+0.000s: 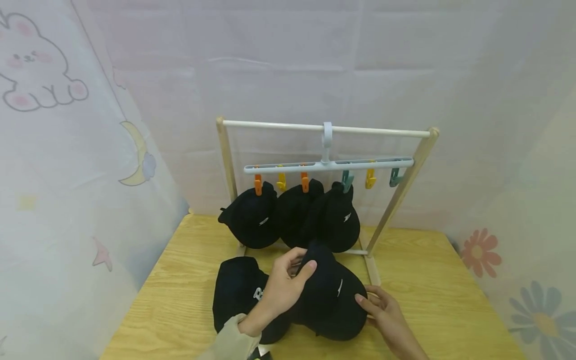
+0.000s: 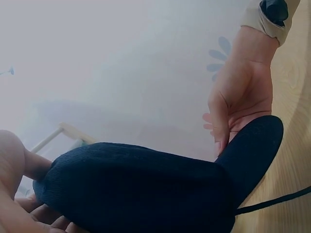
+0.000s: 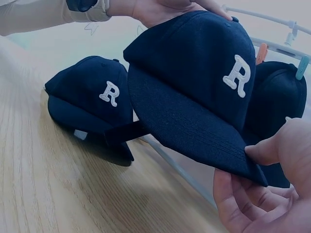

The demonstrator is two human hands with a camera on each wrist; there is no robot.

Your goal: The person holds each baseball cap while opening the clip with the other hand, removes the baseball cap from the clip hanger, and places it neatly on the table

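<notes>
Between both hands is a dark baseball cap (image 3: 194, 73) with a white letter R, raised off the table. My left hand (image 1: 285, 285) pinches the crown, while my right hand (image 1: 384, 312) grips the brim edge between thumb and fingers, as the right wrist view shows. A second cap (image 3: 92, 94), also marked R, lies on the table to the left, partly behind my left forearm in the head view. Behind, several caps (image 1: 252, 215) hang in a row from the clips of a pale hanger (image 1: 288, 168).
A wooden rack (image 1: 405, 185) with a white top bar (image 1: 279, 125) carries the hanger. On the hanger's right part, a yellow clip (image 1: 370, 178) and a green clip (image 1: 395, 177) hold nothing. Printed cloth surrounds the wooden table (image 1: 427, 300) at the back and sides.
</notes>
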